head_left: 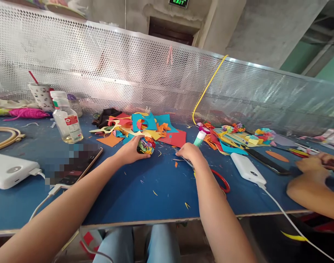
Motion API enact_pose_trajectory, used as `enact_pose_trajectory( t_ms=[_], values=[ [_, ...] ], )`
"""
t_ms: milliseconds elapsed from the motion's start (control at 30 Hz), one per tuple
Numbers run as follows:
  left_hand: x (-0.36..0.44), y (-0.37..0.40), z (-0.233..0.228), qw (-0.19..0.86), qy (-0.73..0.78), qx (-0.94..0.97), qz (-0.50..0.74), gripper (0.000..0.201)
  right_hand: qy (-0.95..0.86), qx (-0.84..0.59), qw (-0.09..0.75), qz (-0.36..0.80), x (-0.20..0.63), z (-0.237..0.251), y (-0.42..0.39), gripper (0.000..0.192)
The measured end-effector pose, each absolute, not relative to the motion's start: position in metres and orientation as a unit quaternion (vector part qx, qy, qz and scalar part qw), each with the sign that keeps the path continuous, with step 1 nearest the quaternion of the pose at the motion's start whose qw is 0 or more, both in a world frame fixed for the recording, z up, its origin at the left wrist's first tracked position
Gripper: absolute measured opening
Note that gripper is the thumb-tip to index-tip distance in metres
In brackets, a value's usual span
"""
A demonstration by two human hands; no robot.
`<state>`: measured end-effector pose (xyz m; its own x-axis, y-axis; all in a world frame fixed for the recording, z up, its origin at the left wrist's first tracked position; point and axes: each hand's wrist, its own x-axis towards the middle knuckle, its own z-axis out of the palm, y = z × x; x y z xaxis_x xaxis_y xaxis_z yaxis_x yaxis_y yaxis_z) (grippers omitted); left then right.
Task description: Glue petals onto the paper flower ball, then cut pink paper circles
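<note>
My left hand (134,150) is curled around a small bundle of rolled, multicoloured paper strips (146,145), resting it at the tabletop. To the right, my right hand (189,151) is lowered to the table with its fingertips drawn together; what they pinch, if anything, is hidden. Partly under that hand and wrist lie scissors with red handles (226,185). Just behind it stands a glue stick (200,138) with a white cap. Beyond both hands spreads a heap of coloured paper offcuts (172,138), some with round holes.
On the left are a clear bottle (68,122), a phone (83,164), a white power bank (12,171) and a wooden hoop (8,137). Rightward lie another power bank (247,168), a dark phone (267,161) and a co-worker's hands (313,164). A perforated metal screen (145,73) backs the table.
</note>
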<state>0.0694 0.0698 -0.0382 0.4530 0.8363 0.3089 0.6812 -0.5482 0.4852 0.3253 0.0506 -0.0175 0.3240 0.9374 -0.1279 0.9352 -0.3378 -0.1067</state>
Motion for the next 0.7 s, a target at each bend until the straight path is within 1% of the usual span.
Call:
enact_pose_trajectory(
  t_ms=[100, 167, 267, 400, 533, 700],
  values=[
    [0.070, 0.068, -0.036, 0.149, 0.443, 0.835, 0.290, 0.078, -0.587, -0.807, 0.052, 0.045, 0.324, -0.008, 0.038, 0.023],
    [0.072, 0.067, -0.034, 0.145, 0.440, 0.828, 0.316, 0.069, -0.600, -0.794, 0.094, 0.007, 0.319, 0.000, 0.028, 0.020],
    [0.075, 0.064, -0.034, 0.136, 0.427, 0.824, 0.348, 0.058, -0.629, -0.760, 0.156, -0.049, 0.306, 0.014, 0.014, 0.023],
    [0.081, 0.059, -0.037, 0.145, 0.387, 0.844, 0.342, 0.062, -0.698, -0.675, 0.213, -0.110, 0.272, 0.039, 0.010, 0.027],
    [0.084, 0.057, -0.040, 0.153, 0.375, 0.853, 0.330, 0.056, -0.773, -0.569, 0.225, -0.167, 0.222, 0.072, 0.037, 0.028],
    [0.081, 0.058, -0.044, 0.161, 0.403, 0.842, 0.320, 0.052, -0.827, -0.488, 0.179, -0.216, 0.159, 0.107, 0.108, 0.028]
  ],
)
